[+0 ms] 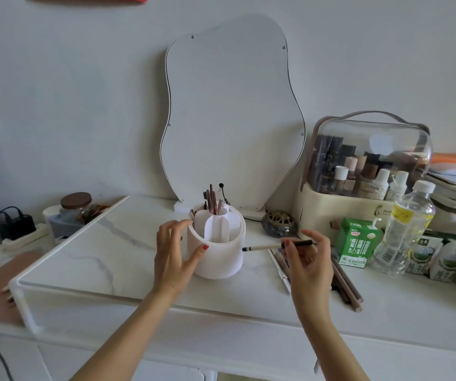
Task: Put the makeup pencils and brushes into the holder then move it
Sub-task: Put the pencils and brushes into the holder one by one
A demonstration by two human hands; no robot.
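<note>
- Several pencils and brushes already stand upright in the rear compartments of the white holder point(217, 244); the front compartments look empty, though the wall hides their floors.
- Holder: round, partitioned, on the marble-patterned tabletop point(89, 251), in front of the wavy-edged mirror point(232, 114).
- Left hand point(174, 253): fingers spread and loosely curved round the holder's left wall, thumb on its front and fingertips near the rim; whether they all touch, I cannot tell.
- Right hand point(308, 261): fingertips pinch a slim pencil point(279, 245), cream barrel with dark ends, held level with its tip just beside the holder's right wall, not yet inside.
- Loose pencils point(345, 284): a small cluster lies flat on the tabletop under and right of the right hand, with a pale slim stick point(280, 266) beside them.
- Progress: partly loaded. Left to do, by my judgement: drop in the held pencil, gather the cluster, then move the holder.
- Nearby: brass incense burner point(277, 224), green carton point(357, 243), clear bottle point(404, 226), cosmetics case point(370, 160).
</note>
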